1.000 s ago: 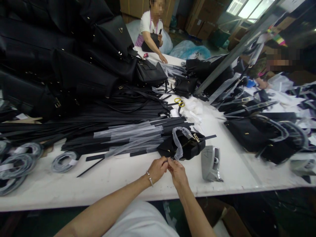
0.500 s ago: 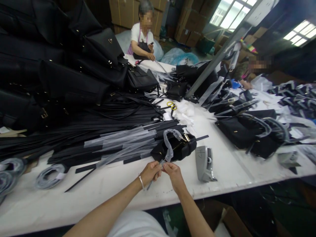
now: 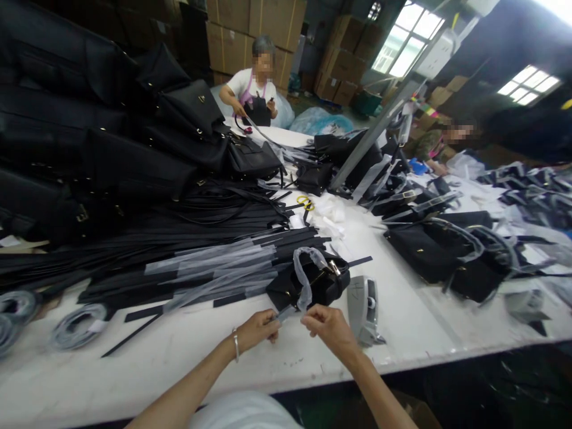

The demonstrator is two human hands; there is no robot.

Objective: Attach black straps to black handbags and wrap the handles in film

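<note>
Left hand (image 3: 259, 329), lower centre of the frame: braceleted, pinching a wrapped strip (image 3: 285, 313); right hand (image 3: 328, 326), just right of it: fingers curled, whether anything is pinched cannot be told; bag (image 3: 328, 289), black, centre, directly above the hands, its looped handle (image 3: 304, 277) in clear wrap; dispenser (image 3: 363, 310), grey, just right of the bag; straps (image 3: 214, 265), black, many part-wrapped, left of the bag; coil (image 3: 79, 326), lower left; table (image 3: 179, 369), white, beneath; yellow-handled scissors (image 3: 305, 202), centre; bag pile (image 3: 98, 119), upper left; person (image 3: 254, 89), upper centre, holding a strap.
</note>
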